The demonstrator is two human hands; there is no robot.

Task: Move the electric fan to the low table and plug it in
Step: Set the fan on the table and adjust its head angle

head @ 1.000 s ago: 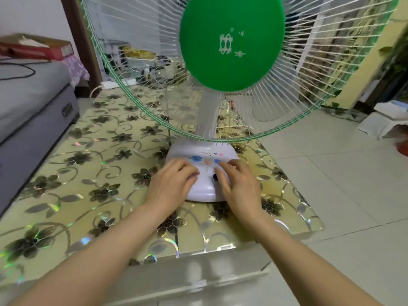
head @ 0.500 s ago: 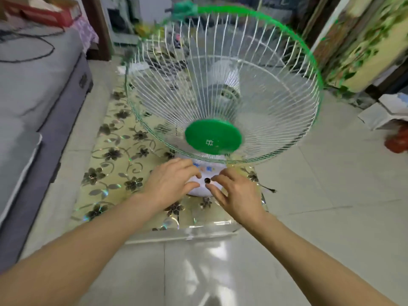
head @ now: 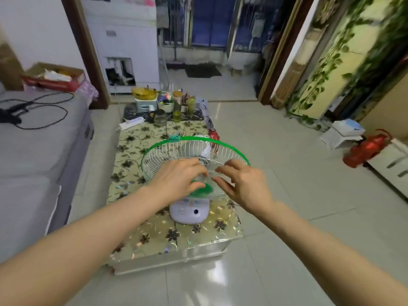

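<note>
- Forearms in from the near edge, both reaching toward the fan (head: 194, 173).
- Left hand (head: 176, 181) lifted off the base since a moment ago, fingers loosely curled at the grille, gripping nothing visible.
- Right hand (head: 242, 184) also risen from the base, fingers spread, relaxed, holding nothing.
- Fan base (head: 189, 209) standing free on the low table (head: 154, 239), near its front end.
- Placement looks done; plugging in next, probably.
- Beyond the fan: white power strip (head: 133, 122) at the table's far end among jars.
- Plug and cord not traceable.
</note>
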